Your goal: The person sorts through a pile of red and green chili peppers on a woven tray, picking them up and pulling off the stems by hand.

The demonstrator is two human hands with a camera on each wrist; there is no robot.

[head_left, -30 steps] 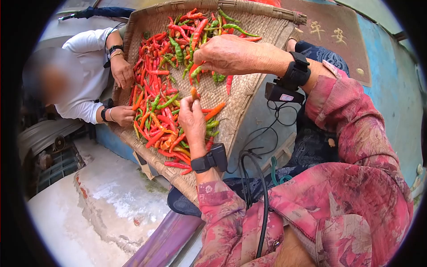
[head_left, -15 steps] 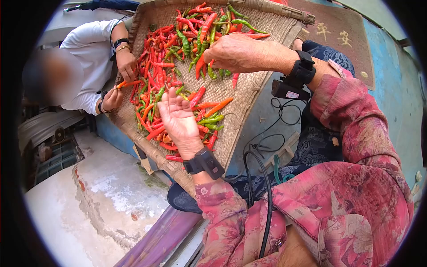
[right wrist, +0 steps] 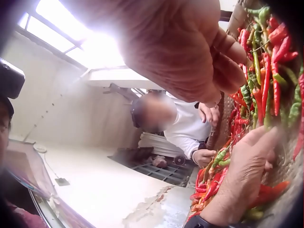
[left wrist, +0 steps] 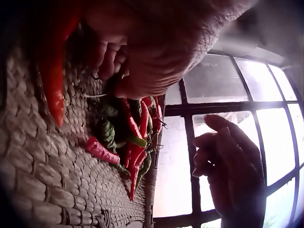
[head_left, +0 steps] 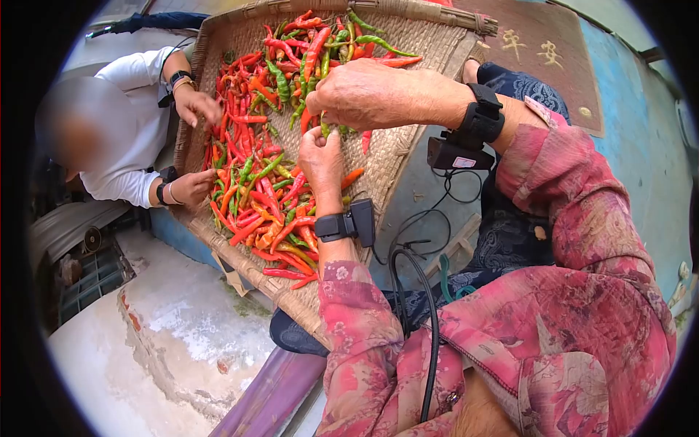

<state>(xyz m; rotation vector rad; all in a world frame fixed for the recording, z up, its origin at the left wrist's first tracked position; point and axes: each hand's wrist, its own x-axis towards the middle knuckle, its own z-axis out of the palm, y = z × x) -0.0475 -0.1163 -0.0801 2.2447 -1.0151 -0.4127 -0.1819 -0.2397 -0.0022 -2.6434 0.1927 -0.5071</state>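
My left hand (head_left: 322, 160) is bent low over the woven tray (head_left: 397, 124), fingers curled, thumb and fingertips at the end of a green chili pepper (head_left: 325, 127). In the right wrist view this left hand (right wrist: 249, 164) meets the peppers the same way. Close above it hovers my right hand (head_left: 393, 95), fingers bent; whatever lies inside them is hidden. The left wrist view shows the right hand (left wrist: 232, 166) raised with curled fingers. Red and green chili peppers (head_left: 251, 116) cover much of the tray, and an orange-red one (left wrist: 56, 90) hangs near the left wrist camera.
Across the tray sits another person in a white top (head_left: 131, 131), their hands (head_left: 193, 188) at the tray's left edge. Black cables (head_left: 408, 251) run beside my lap. A brown mat (head_left: 542, 65) lies beyond, and a cracked pale concrete floor (head_left: 167, 349) below left.
My left hand first held an orange chili pepper, then turned palm-up and open towards the left pile, and has come back under my right hand. The right hand has stayed nearly still.
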